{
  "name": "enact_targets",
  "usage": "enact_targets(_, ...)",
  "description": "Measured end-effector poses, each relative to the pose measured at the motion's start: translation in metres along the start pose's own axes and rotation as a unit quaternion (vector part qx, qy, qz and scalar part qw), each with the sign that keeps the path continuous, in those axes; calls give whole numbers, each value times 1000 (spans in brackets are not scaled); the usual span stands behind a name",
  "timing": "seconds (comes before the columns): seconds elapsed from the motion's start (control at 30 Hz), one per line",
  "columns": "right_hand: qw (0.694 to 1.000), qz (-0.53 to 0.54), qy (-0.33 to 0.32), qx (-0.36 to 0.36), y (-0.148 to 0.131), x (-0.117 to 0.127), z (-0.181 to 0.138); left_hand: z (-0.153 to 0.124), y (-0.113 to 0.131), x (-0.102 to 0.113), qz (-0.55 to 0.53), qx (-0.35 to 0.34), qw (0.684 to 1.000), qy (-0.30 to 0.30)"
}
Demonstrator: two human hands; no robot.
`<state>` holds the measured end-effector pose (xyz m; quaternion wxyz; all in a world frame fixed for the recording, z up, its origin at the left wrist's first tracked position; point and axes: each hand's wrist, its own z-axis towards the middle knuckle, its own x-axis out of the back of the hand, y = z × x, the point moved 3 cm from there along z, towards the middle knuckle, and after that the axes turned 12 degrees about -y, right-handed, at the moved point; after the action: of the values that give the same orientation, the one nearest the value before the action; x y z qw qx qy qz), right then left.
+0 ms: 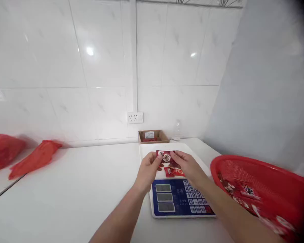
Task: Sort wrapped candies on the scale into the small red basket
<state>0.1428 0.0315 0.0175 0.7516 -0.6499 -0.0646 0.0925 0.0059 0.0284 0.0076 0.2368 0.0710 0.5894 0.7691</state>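
Between my two hands is a small dark-red printed packet (pixel 166 156), held up by its sides. My left hand (pixel 149 168) pinches its left edge between thumb and fingers. On the other edge, my right hand (pixel 188 165) is closed in the same way. Below the packet, a red wrapped packet (pixel 176 172) lies on the white pan of a digital scale (pixel 145 152). The scale's blue keypad panel (pixel 177 199) faces me, with three grey displays on its left; my right forearm covers part of the keys.
A red plastic basket (pixel 263 163) holding several red packets stands on the right. Behind the scale are an open cardboard box (pixel 164 136) and a clear bottle (pixel 177 130). Red plastic bags (pixel 38 158) lie at the far left. A socket (pixel 135 117) is on the tiled wall.
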Motion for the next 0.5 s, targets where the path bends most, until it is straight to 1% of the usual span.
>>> enact_targets(0.2, 1000, -26, 8, -3, 0, -1, -7, 0, 4, 2, -20, -17, 999, 32)
enact_targets(0.33, 999, -51, 16, 8, -2, -4, -11, -1, 3, 2, -35, -31, 998, 48)
enact_targets(0.4, 999, -28, 12, 14, -2, -7, -12, -1, 2, 1, -56, -36, 997, 48)
enact_targets(0.5, 999, 46, -2, 3, 0, -12, -15, -1, 2, 1, -93, -37, 994, 50)
